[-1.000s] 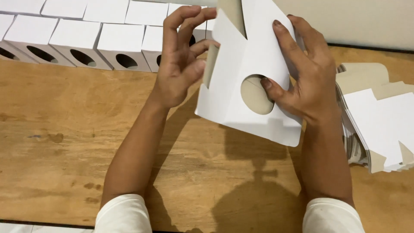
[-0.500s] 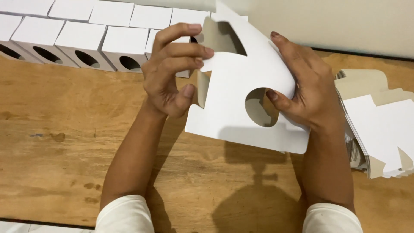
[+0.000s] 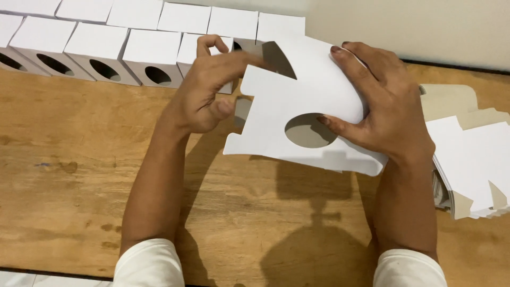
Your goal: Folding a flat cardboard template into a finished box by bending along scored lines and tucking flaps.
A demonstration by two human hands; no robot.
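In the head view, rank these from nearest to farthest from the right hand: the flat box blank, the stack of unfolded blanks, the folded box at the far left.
1. Flat box blank: held in the right hand.
2. Stack of unfolded blanks: right table edge.
3. Far-left folded box: back-left corner.

A worn wooden table (image 3: 79, 175) with pale brown grain and a few dark stains carries everything; along its far edge stand rows of folded white cardboard boxes (image 3: 101, 50), each with an oval cutout on its front face; at the right edge lies a stack of flat white cardboard blanks (image 3: 473, 165), brown undersides showing.
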